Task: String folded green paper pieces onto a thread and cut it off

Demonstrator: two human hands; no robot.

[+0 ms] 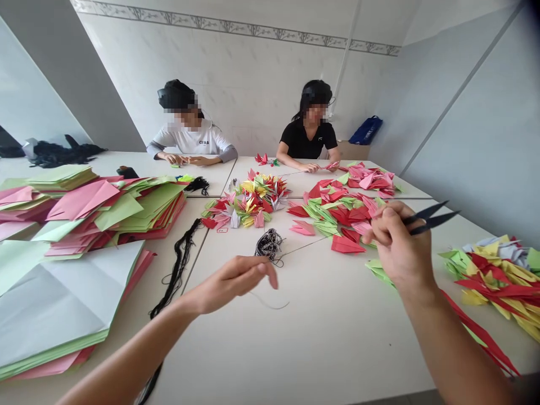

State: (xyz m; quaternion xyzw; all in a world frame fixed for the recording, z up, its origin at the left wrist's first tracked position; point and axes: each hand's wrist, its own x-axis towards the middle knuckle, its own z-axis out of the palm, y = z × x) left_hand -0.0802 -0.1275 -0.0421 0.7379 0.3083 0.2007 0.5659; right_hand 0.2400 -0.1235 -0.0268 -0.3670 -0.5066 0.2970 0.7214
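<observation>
My right hand [399, 242] is raised over the white table [320, 332] and is closed around small black thread snips [428, 217], whose two blades point right. My left hand [236, 281] hovers low over the table with fingers pinched on a thin thread [270, 304] that curls onto the tabletop. A small coil of dark thread [269, 243] lies just beyond my left hand. Red, pink and green folded paper pieces [337, 216] are scattered beyond my right hand.
Stacks of pink, green and white paper sheets [71, 247] fill the left side. A bundle of black string [179, 264] lies beside them. Folded paper shapes sit in the middle [248, 202] and at right [502, 275]. Two people sit at the far side, folding paper.
</observation>
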